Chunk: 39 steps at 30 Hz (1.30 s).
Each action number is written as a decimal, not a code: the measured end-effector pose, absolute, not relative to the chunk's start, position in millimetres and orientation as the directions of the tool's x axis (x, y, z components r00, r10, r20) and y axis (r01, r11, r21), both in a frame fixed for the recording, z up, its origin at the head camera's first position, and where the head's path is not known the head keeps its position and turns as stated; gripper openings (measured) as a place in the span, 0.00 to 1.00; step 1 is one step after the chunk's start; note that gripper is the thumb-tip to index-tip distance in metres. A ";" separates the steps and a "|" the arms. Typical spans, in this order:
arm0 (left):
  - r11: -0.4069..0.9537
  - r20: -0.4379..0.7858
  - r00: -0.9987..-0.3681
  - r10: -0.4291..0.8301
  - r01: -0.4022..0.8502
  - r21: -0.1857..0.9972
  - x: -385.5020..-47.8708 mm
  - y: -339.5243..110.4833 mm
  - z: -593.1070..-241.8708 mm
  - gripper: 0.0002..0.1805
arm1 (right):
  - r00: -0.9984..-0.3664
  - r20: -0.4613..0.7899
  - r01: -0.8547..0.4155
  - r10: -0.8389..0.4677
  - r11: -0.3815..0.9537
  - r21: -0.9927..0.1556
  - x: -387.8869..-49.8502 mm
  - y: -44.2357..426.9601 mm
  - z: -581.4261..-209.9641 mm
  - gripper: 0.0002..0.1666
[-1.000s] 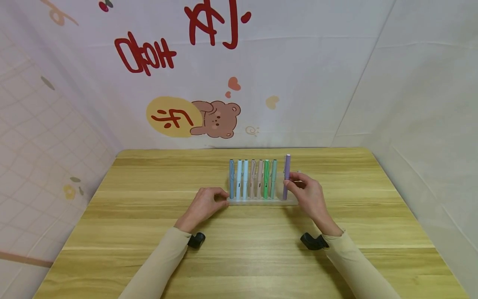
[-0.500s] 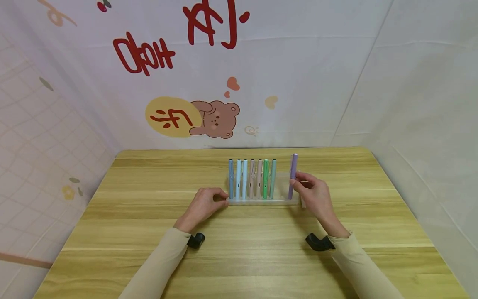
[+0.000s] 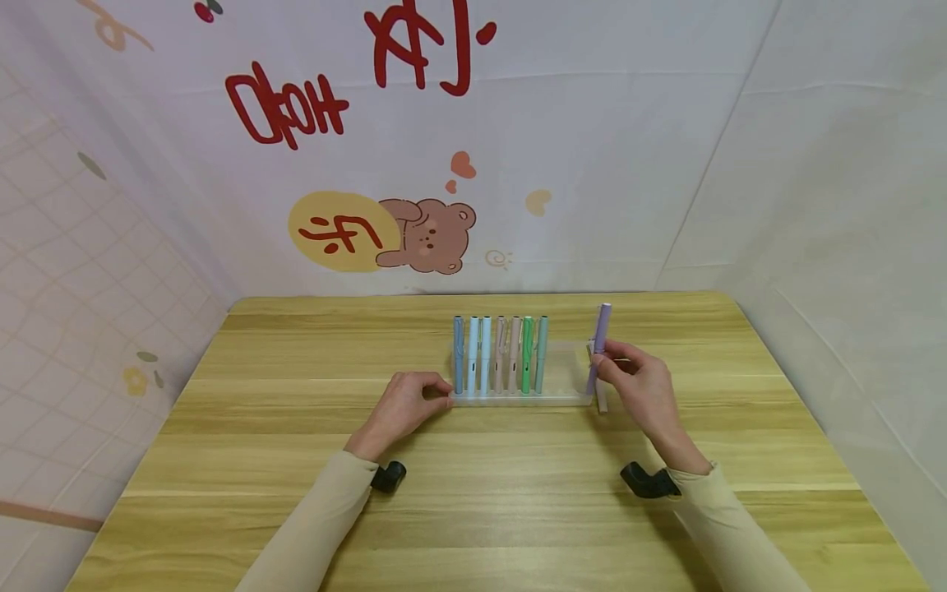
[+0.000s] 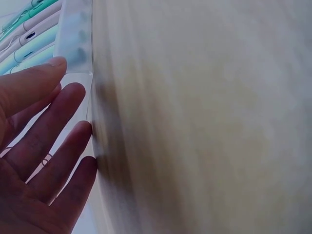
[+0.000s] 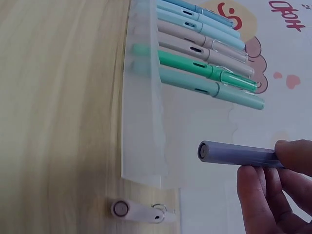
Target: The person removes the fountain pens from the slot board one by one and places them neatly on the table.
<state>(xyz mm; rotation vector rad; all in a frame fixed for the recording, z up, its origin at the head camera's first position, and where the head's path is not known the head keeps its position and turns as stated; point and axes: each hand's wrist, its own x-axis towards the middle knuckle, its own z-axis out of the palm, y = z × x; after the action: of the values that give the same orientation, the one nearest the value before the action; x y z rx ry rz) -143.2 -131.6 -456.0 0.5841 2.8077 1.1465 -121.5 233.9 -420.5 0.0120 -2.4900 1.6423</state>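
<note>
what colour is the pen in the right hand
Purple; the pen in the right hand shows its colour best in the head view.

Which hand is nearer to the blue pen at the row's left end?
Left. The left hand is beside the blue pen, at the left end of the stand; the right hand, holding the purple pen, is near the opposite end.

Behind the wood-grained tabletop stands a whitish back wall, printed with red characters, a brown bear and hearts; the left wall is gridded; the right wall creased.
</note>
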 end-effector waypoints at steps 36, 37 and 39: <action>0.639 0.058 -0.935 0.351 0.284 0.715 -142.2 -132.5 -452.5 0.05 | -0.996 0.035 0.006 0.077 0.474 -0.880 -124.2 275.7 -422.8 0.30; 0.640 0.055 -0.936 0.349 0.281 0.715 -142.2 -132.5 -452.5 0.05 | -0.997 0.030 0.011 0.078 0.479 -0.878 -124.7 276.4 -423.3 0.30; 0.642 0.051 -0.937 0.344 0.275 0.716 -142.1 -132.4 -452.3 0.05 | -0.997 0.021 0.020 0.078 0.488 -0.873 -125.8 278.1 -424.7 0.31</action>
<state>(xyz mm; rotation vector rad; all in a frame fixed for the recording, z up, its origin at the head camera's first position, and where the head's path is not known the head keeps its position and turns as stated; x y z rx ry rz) -142.1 -132.4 -452.3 0.5225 2.7648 1.1821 -125.8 278.1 -424.7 -0.0872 -2.6597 1.5587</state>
